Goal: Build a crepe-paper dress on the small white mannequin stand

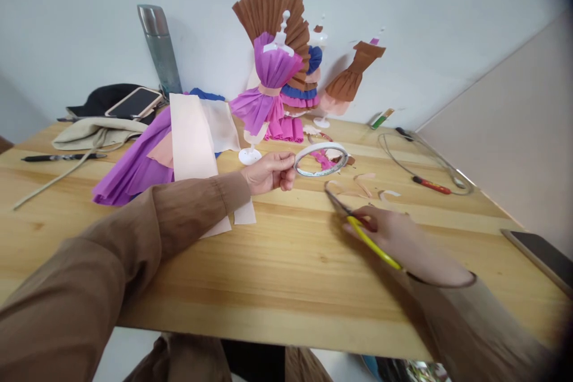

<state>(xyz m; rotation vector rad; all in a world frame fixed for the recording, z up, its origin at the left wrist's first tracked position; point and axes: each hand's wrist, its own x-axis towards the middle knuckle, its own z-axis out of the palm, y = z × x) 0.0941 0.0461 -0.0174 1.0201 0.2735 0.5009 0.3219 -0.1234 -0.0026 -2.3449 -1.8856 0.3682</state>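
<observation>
Around our hands we see a crowded wooden table (pixel 290 292): a metal-capped bottle (pixel 161 51) and a phone (pixel 135 102) at the upper left, small dressed stands (pixel 276 68) at the top centre, and a looped cable (pixel 394 158) at the right. Curled scraps (pixel 364 184) lie near the scissor tips, and our left sleeve (pixel 192 209) crosses over the pale paper strip (pixel 193 137), hiding part of it. The purple sheet (pixel 134 164) beneath that strip looks crinkled; the brown fan (pixel 271 5) is sharply pleated, the strip itself flat and matte. At the centre of the frame, our left hand (pixel 268 173) pinches a thin white tape ring (pixel 323 146) by its edge, raised above the table. Right of centre, our right hand (pixel 396 239) grips slightly blurred yellow-handled scissors (pixel 369 243), blades pointing toward the scraps.
</observation>
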